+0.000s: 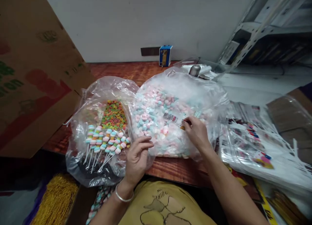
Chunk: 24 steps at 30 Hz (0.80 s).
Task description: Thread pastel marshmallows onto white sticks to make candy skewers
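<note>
A large clear bag point(156, 105) of pink, blue and white marshmallows lies on the wooden table. My right hand point(195, 131) is over its right part, thumb and fingertips pinched at the plastic beside a small orange-yellow piece; what they grip is too small to make out. At the bag's lower left edge is my left hand point(138, 156), its fingers bent together and pointing right; whether they hold anything is hidden. Left of it, marshmallow skewers point(104, 140) on white sticks rest on another clear bag point(114, 83), near colourful ring candies point(114, 114).
A big cardboard box point(31, 72) stands at the left. Packs of printed plastic bags point(255, 147) with white sticks lie at the right. Behind are a small blue box point(165, 56) and a metal scoop point(194, 70). Shelving point(258, 33) rises at the back right.
</note>
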Each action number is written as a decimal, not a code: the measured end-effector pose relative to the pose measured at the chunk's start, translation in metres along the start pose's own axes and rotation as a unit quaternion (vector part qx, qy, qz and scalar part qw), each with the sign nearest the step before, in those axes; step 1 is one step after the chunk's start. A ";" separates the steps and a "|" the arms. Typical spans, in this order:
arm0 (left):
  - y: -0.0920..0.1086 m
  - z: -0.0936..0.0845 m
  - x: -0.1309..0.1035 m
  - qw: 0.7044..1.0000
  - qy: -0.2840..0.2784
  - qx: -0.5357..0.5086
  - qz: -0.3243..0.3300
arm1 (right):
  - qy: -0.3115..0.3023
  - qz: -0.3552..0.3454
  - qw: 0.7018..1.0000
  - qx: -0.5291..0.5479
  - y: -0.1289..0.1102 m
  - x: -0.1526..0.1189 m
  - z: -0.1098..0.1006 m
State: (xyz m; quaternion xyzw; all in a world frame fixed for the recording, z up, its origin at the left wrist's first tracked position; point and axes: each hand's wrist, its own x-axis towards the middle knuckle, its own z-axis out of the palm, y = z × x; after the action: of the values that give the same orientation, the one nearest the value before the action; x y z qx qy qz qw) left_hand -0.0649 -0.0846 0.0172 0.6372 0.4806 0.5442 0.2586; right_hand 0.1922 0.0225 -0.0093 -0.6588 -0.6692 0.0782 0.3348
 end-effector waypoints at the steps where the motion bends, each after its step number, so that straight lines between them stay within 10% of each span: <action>1: 0.002 0.008 0.002 0.998 -0.024 -0.039 -0.036 | 0.018 -0.021 1.000 0.012 -0.002 -0.003 -0.005; 3: 0.006 0.027 0.005 0.974 -0.090 -0.145 -0.148 | 0.061 -0.057 0.996 0.031 -0.007 -0.010 -0.019; 6: 0.010 0.058 0.013 0.857 -0.182 -0.332 -0.349 | 0.087 -0.092 0.990 0.068 -0.014 -0.018 -0.039; 10: 0.008 0.094 0.029 0.749 -0.179 -0.470 -0.432 | 0.070 -0.127 0.986 0.079 -0.016 -0.018 -0.041; 15: 0.004 0.110 0.043 0.747 -0.090 -0.479 -0.453 | 0.078 -0.114 0.990 0.009 -0.006 -0.004 -0.024; 24: 0.020 0.088 0.036 0.766 -0.072 -0.530 -0.356 | -0.038 -0.105 0.956 0.271 -0.050 -0.030 -0.065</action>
State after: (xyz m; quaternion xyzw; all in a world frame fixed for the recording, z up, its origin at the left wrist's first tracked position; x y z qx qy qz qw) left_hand 0.0231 -0.0438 0.0259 0.2195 0.2881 0.5338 0.7641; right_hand 0.1838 -0.0334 0.0570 -0.4663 -0.7004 0.2461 0.4811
